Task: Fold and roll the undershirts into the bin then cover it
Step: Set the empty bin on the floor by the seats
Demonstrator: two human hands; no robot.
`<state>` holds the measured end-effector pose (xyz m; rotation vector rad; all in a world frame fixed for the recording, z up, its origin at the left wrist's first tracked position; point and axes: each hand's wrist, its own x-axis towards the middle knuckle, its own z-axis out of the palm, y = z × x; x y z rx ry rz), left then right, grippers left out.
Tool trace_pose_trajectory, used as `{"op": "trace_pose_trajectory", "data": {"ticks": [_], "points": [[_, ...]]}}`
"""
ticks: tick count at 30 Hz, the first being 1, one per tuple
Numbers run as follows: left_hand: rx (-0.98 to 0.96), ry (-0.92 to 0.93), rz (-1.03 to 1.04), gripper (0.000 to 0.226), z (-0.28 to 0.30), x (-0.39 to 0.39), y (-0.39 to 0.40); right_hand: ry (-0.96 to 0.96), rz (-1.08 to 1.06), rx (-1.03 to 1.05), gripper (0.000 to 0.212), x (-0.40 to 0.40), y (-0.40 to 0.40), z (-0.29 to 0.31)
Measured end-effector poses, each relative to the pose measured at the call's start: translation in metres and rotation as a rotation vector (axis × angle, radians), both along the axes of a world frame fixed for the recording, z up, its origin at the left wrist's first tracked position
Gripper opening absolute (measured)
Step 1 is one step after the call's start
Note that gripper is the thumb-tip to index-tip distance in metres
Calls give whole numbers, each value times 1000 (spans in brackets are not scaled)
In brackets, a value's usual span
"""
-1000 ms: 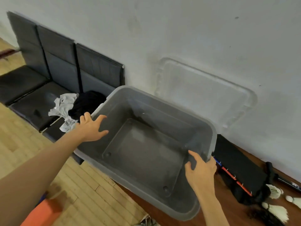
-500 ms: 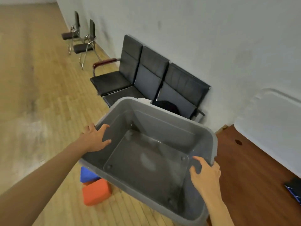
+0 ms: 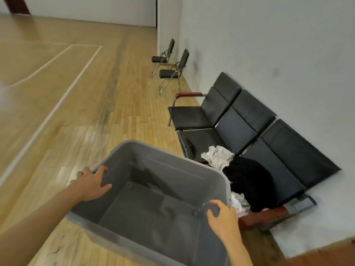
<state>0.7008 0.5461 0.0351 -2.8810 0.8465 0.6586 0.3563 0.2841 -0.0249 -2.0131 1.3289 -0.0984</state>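
Wooden floorboards (image 3: 96, 104) with pale court lines run off toward the far wall, and a white wall (image 3: 269, 45) lines the right side of the room. Against that wall stands a row of three joined black seats (image 3: 226, 120), and farther along it two folding chairs (image 3: 172, 64), one behind the other.

Out over the floor, just beside the seats, a person holds a grey plastic bin (image 3: 153, 204) with both hands, one on each short end. Nothing lies inside it; its bottom shows bare. The left hand (image 3: 92, 184) grips the left rim, thumb hooked down the inside wall and the other fingers wrapped over the outside. The right hand (image 3: 222, 217) grips the right rim the same way, thumb curled inside, the fingers out of sight behind the edge.

On the nearest seat, past the bin's far right corner, lies a heap of undershirts: a crumpled light grey undershirt (image 3: 219, 157) on top, a black garment (image 3: 249, 181) spread beneath and beside it, and another scrap of light cloth (image 3: 239, 204) showing just behind the right hand. From here I cannot tell whether the bin touches the heap.
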Motion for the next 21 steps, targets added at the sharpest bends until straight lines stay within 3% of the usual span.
{"op": "trace_pose_trajectory", "data": {"ticks": [8, 16, 21], "points": [[72, 121, 199, 61, -24, 110, -12, -88, 204, 31, 29, 166, -90, -43], [112, 181, 317, 54, -75, 216, -115, -71, 285, 129, 31, 304, -210, -106], [88, 204, 364, 49, -143, 274, -168, -42, 256, 134, 30, 381, -263, -156]]}}
